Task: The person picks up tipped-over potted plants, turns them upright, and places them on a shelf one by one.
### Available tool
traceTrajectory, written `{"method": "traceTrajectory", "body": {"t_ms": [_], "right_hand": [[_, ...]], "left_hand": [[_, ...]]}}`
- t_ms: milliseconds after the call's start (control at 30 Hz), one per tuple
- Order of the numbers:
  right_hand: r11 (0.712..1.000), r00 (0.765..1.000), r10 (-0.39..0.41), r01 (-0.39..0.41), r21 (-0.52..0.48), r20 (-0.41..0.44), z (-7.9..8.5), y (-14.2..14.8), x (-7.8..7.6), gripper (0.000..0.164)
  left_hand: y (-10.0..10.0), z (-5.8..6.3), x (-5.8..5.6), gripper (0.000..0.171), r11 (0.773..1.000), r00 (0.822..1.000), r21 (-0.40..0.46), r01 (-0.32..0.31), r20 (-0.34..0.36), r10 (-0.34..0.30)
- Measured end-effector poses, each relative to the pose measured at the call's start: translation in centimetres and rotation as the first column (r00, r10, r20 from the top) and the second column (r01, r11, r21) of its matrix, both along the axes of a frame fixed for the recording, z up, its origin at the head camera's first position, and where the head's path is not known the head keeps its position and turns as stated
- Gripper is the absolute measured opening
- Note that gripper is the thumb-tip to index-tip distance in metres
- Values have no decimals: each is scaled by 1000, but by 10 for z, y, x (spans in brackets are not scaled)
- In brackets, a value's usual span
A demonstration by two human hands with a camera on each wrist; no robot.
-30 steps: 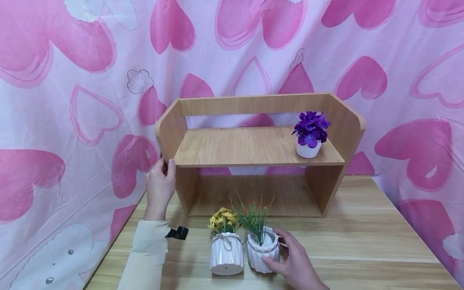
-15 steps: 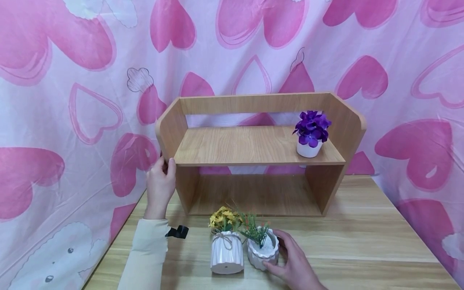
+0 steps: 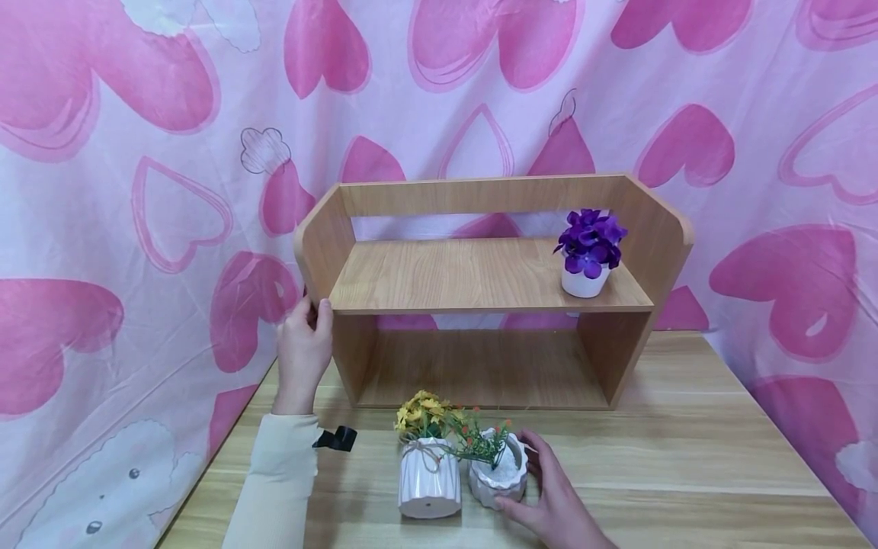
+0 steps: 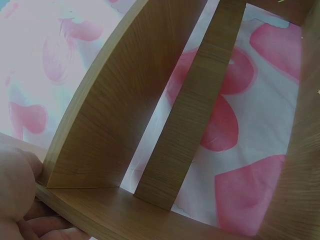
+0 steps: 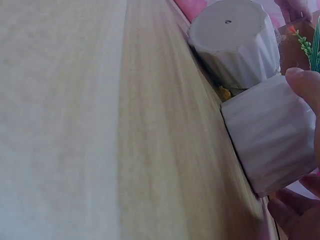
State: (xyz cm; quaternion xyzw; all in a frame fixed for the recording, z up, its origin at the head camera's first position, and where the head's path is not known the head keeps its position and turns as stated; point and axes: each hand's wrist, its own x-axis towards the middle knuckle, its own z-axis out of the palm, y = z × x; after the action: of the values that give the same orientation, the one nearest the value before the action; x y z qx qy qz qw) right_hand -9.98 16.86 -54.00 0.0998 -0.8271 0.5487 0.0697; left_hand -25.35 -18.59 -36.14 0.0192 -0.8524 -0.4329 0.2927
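On the pale wooden bench point(image 3: 686, 473), the fluted white ceramic pot of green sprigs point(image 3: 490, 488) sits at near centre, roughly upright; the right hand point(image 3: 557, 499) grips its right side. I see the left hand point(image 3: 305, 351), farther away, pinching the left side of the two-tier brown wooden shelf point(image 3: 446, 274).

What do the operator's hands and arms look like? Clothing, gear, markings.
Both the left hand and the right hand are ungloved. The left arm wears a plain cream long sleeve that ends at the wrist, where a short black strap-like piece sticks out on the inner side. On the right, no sleeve shows. No markings or cables visible.
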Motion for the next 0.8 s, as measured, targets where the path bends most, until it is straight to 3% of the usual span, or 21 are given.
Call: {"method": "traceTrajectory", "body": {"t_ms": [300, 800], "right_hand": [[999, 987, -39, 35, 30, 157, 3, -4, -6, 120], [995, 986, -71, 58, 87, 154, 2, -6, -9, 104]], "left_hand": [[0, 1, 0, 49, 1000, 1000, 2, -1, 12, 1], [1, 0, 0, 49, 1000, 1000, -7, -6, 23, 6]]}}
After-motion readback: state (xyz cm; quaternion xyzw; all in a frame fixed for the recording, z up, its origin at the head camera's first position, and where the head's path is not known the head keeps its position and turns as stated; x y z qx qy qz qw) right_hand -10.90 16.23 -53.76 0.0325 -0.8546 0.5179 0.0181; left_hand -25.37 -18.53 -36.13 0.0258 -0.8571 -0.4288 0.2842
